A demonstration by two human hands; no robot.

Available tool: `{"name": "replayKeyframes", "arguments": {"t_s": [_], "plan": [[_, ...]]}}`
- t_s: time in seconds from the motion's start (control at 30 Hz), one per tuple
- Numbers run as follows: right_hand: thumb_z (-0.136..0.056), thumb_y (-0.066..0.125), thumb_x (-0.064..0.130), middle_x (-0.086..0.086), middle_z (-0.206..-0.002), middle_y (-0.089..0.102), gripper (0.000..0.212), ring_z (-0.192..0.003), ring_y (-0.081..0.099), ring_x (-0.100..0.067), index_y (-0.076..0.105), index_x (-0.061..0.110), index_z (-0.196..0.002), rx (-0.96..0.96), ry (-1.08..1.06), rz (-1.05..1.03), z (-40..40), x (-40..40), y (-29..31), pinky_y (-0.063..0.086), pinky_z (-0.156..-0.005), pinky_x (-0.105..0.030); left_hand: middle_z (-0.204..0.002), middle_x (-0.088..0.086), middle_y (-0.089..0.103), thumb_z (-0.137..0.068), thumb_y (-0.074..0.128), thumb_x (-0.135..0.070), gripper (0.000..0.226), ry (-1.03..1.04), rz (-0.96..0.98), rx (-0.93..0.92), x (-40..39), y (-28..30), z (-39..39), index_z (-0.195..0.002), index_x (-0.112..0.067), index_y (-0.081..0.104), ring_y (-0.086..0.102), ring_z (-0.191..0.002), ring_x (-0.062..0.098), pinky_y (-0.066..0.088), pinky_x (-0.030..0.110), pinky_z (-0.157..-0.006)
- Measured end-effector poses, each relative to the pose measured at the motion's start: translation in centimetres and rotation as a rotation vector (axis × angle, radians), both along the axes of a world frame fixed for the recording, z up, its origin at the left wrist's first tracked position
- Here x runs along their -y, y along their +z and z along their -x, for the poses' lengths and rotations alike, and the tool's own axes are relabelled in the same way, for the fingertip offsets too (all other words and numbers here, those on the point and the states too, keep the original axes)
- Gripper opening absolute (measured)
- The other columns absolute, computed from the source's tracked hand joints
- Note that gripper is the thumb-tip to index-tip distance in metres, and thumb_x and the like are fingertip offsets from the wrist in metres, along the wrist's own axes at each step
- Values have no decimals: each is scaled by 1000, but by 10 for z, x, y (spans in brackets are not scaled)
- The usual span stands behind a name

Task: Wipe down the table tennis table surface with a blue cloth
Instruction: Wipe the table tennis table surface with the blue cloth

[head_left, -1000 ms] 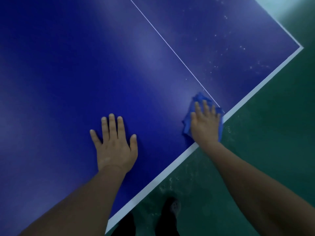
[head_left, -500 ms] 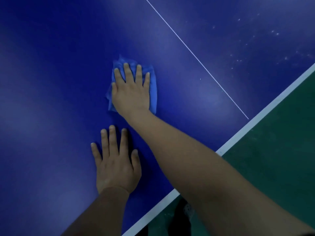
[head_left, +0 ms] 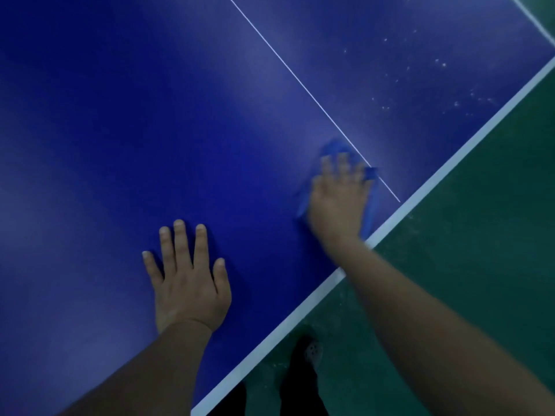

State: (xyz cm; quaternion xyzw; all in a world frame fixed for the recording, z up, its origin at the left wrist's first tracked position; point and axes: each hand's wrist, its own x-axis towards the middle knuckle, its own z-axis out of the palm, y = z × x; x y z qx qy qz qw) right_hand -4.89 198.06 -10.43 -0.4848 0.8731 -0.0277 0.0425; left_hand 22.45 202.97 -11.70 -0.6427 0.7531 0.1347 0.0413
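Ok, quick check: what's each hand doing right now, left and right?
Left hand: open, fingers spread flat on the dark blue table tennis table, holding nothing.
Right hand: open, pressing the crumpled blue cloth onto the table; motion-blurred.

Both forearms are bare, no sleeves showing, and neither the left hand [head_left: 189, 283] nor the right hand [head_left: 338, 199] wears a glove, ring or watch. Below, dark trouser legs [head_left: 300, 394] end at a dark shoe [head_left: 309, 351] with pale markings.
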Motion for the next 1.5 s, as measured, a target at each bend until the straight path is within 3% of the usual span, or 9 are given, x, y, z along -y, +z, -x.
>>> {"name": "replayKeyframes", "arguments": {"t_s": [0.17,0.33,0.43,0.67,0.77,0.93,1.17,1.37,1.5], "plan": [[-104,30,41,-6,-162,32,52,-149,25,-38,38,25,-152,30,646,-95,-12,-68,-4,18,-119,-61,-168,10,-2,-100,12,-49,68,0,3,-23,-2,-1,1,-159,-17,6,-13,-154,26,-6,57,-122],[-105,22,43,-6,-167,18,57,-152,14,-37,26,25,-158,10,-91,-93,117,-13,7,11,-121,-59,-168,11,-1,-100,9,-50,67,3,6,-2,-1,1,1,-158,-18,3,-12,-154,28,-5,57,-122],[-106,25,45,-2,-168,13,56,-153,8,-35,21,29,-159,83,-314,-40,80,-4,10,7,-122,-57,-168,11,-2,-99,9,-50,67,1,7,-1,-2,1,2,-158,-19,1,-14,-154,27,-7,57,-122],[-105,26,46,0,-163,28,52,-152,17,-34,36,30,-153,62,592,-104,-30,-99,3,11,-122,-58,-168,10,-1,-99,10,-51,68,4,1,-4,-1,4,2,-159,-18,4,-15,-154,26,-10,56,-122],[-102,29,44,-8,-159,38,54,-145,33,-41,44,25,-150,-43,376,-95,61,-69,-5,27,-114,-64,-168,10,1,-99,11,-51,68,11,15,6,0,3,2,-159,-18,6,-13,-154,27,-9,55,-122],[-106,18,47,0,-169,3,57,-154,0,-34,12,32,-160,107,-180,-135,140,4,17,1,-122,-59,-168,8,4,-99,15,-49,68,45,34,12,-1,0,1,-160,-19,11,-8,-155,25,-7,53,-123],[-100,4,50,2,-168,8,62,-154,1,-33,17,33,-159,50,982,-258,77,-13,16,-3,-123,-56,-167,15,11,-96,10,-53,78,416,34,45,-38,21,71,-158,-7,21,3,-154,31,-3,53,-122],[-106,14,48,2,-169,2,56,-155,-3,-30,10,34,-160,60,341,-169,243,37,15,1,-123,-57,-167,9,6,-99,16,-48,72,340,51,-86,-47,17,222,-158,-8,22,2,-155,26,3,52,-124],[-107,24,45,-2,-168,10,55,-154,5,-36,19,30,-159,29,404,-103,210,13,7,5,-122,-59,-168,12,1,-100,22,-49,72,382,91,-17,-42,4,245,-158,-8,12,-4,-155,29,-4,51,-123]]}}
